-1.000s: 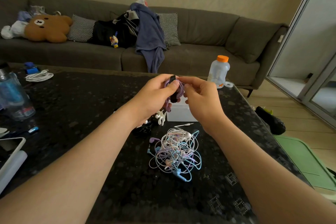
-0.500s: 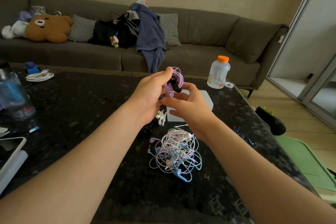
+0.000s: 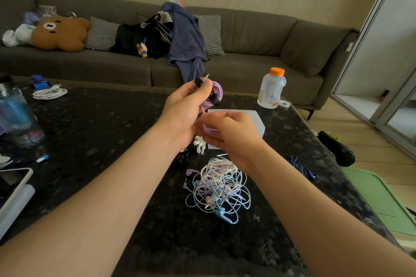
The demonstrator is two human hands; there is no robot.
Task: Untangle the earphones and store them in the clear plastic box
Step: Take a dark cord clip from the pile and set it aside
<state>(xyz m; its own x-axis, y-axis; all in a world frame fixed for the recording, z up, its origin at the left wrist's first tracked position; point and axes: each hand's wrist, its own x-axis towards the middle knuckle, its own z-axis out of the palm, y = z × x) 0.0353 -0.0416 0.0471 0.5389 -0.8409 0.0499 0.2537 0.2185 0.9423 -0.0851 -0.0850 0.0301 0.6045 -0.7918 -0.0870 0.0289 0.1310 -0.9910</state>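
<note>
Now the coiled purple earphone point(image 3: 215, 94) is gripped higher by the left hand point(image 3: 180, 112), while the right hand point(image 3: 229, 135) has been lowered beneath it, fingers seemingly pinched on its loose end. Storing in the clear box point(image 3: 256, 119) just behind is judged close; the tangle point(image 3: 219, 186) on the bench point(image 3: 90, 123) is left unsorted.

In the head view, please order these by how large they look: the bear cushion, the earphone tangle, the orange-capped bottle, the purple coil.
1. earphone tangle
2. bear cushion
3. bottle
4. purple coil
The tangle lies nearer the camera than the cushion, so its first place is apparent only.
</note>
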